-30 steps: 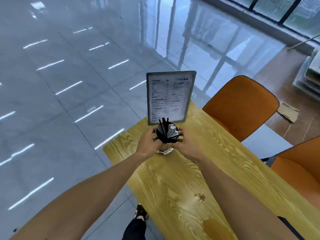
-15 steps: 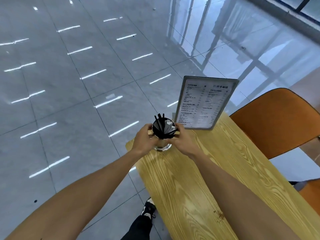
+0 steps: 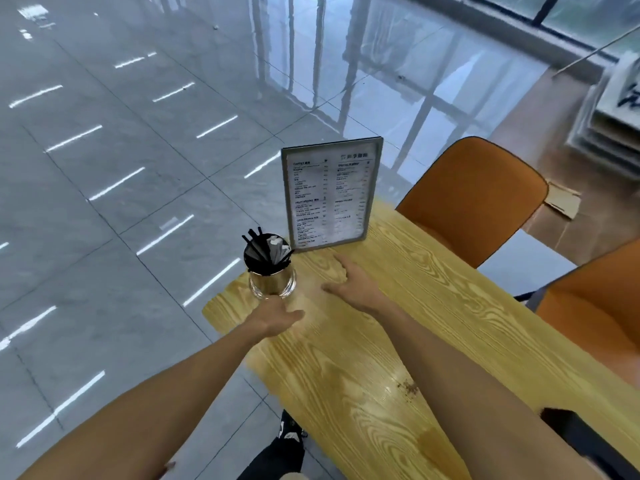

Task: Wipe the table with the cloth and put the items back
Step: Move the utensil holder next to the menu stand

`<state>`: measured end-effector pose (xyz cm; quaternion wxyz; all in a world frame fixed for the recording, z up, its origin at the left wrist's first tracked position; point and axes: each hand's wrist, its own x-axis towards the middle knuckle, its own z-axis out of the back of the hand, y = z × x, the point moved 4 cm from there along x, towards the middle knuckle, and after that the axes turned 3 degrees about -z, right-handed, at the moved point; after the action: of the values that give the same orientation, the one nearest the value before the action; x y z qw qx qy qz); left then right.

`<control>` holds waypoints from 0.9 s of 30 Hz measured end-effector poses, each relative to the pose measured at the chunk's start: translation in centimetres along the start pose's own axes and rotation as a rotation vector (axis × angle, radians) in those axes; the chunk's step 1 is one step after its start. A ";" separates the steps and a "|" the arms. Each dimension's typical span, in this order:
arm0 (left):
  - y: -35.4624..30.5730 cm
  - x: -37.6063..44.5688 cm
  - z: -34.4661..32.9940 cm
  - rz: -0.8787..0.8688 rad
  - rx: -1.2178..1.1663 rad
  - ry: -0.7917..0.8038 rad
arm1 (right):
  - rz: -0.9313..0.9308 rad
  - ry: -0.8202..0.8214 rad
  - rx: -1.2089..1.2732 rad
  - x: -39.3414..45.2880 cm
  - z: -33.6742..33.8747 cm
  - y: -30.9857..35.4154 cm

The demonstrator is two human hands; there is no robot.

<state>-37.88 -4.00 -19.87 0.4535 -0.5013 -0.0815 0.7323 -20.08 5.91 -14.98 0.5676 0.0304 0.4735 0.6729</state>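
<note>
A shiny metal cup (image 3: 272, 280) holding black straws and grey packets stands near the far left corner of the wooden table (image 3: 433, 306). Behind it, at the table's far end, a framed menu stand (image 3: 330, 194) stands upright. My left hand (image 3: 275, 318) hovers just in front of the cup, fingers spread, holding nothing. To the cup's right my right hand (image 3: 351, 285) lies flat over the table, empty. A brown stain (image 3: 408, 388) and a wet patch (image 3: 429, 441) mark the near part of the table. No cloth is in view.
Two orange chairs (image 3: 474, 199) (image 3: 595, 306) stand along the table's right side. A dark object (image 3: 585, 434) lies at the table's near right edge. Glossy grey floor tiles (image 3: 121, 202) lie to the left and beyond. My shoe (image 3: 287, 431) shows below the table's edge.
Both hands held the metal cup at the table's far end; now they have let go and drawn back, and the cup stands by itself.
</note>
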 end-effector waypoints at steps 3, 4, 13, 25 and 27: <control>-4.4 0.5 -2.3 -0.054 0.055 0.061 | -0.062 -0.060 0.008 -2.2 3.0 -3.3; -6.1 0.5 -3.1 -0.080 0.070 0.058 | -0.075 -0.083 0.008 -3.1 4.1 -4.4; -19.4 -1.1 -12.5 -0.403 0.206 0.105 | -0.205 -0.293 0.025 -12.5 11.3 -14.9; -24.4 -7.2 -28.4 -0.673 0.391 0.335 | -0.408 -0.534 0.022 -26.5 12.6 -27.8; -24.3 -8.4 -31.4 -0.693 0.427 0.379 | -0.461 -0.559 -0.032 -29.3 11.9 -29.9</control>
<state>2.34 -6.80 -15.60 0.7722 -0.4650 -0.0073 0.4329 19.13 -12.89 -14.02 0.8123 0.0967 0.2836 0.5004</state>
